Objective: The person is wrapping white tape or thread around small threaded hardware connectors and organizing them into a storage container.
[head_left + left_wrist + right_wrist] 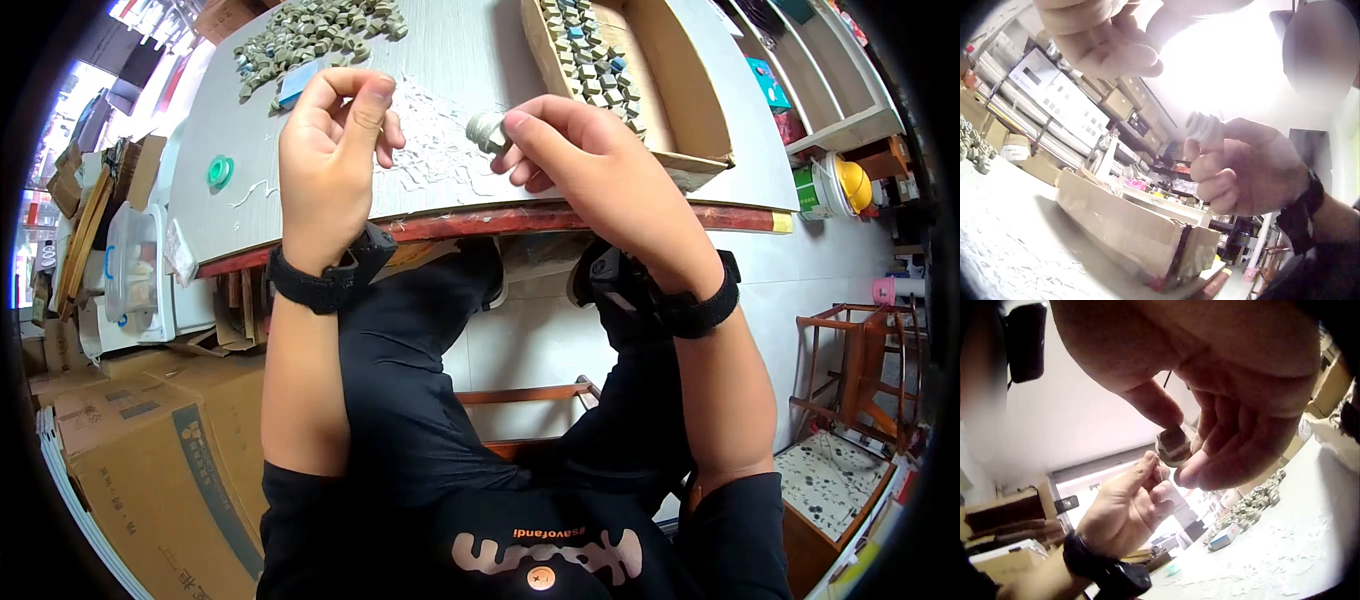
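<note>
My right hand (590,150) pinches a grey-green threaded pipe plug (487,132) between thumb and fingers, above the table's front edge. Its hexagonal head (1173,445) faces the right wrist camera, and the ringed threads (1205,129) show in the left wrist view. Off to the left, my left hand (330,140) is raised with thumb and forefinger tips together. A thin white strip (1159,464) shows at those fingertips in the right wrist view. Below and between the hands, many loose white strips (440,150) lie scattered over the table (205,225).
A heap of similar plugs (310,45) covers the far left, beside a small blue-and-white box (298,84). Rows of plugs stand in an open cardboard box (690,75) at the right. A green ring-shaped spool (220,171) lies left. Large cartons (150,470) flank my left side.
</note>
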The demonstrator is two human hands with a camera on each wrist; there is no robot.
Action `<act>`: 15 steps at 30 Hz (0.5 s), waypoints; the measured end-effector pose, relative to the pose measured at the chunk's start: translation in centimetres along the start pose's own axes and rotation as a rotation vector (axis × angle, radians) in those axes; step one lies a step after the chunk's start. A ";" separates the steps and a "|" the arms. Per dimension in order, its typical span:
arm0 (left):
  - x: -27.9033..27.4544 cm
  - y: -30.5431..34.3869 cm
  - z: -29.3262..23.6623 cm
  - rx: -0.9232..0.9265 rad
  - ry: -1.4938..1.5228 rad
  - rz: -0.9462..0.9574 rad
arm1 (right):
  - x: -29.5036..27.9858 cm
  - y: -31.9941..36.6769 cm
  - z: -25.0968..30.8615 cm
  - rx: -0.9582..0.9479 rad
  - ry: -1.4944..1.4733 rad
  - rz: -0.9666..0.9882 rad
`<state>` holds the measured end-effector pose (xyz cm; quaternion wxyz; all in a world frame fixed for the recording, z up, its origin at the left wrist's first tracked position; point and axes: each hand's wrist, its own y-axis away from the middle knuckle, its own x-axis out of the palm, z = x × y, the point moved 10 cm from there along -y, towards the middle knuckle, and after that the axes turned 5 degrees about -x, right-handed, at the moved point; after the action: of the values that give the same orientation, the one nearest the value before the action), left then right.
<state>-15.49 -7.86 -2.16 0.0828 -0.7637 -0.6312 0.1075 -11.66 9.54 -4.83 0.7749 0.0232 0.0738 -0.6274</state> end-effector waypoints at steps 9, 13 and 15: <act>-2.8 -1.1 2.7 -0.056 -0.172 -0.060 | -0.9 -0.3 -0.3 0.000 -0.118 -0.059; -4.9 -1.7 3.8 -0.088 -0.274 -0.157 | -1.0 -0.2 0.5 -0.041 -0.063 -0.017; -5.7 -2.1 4.6 -0.127 -0.305 -0.184 | -1.4 -0.3 0.7 -0.123 0.016 -0.040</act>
<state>-19.77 -13.14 -5.72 -0.0529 -0.6813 -0.7090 0.1740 -12.15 10.78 -3.97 0.7616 -0.0208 0.1186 -0.6368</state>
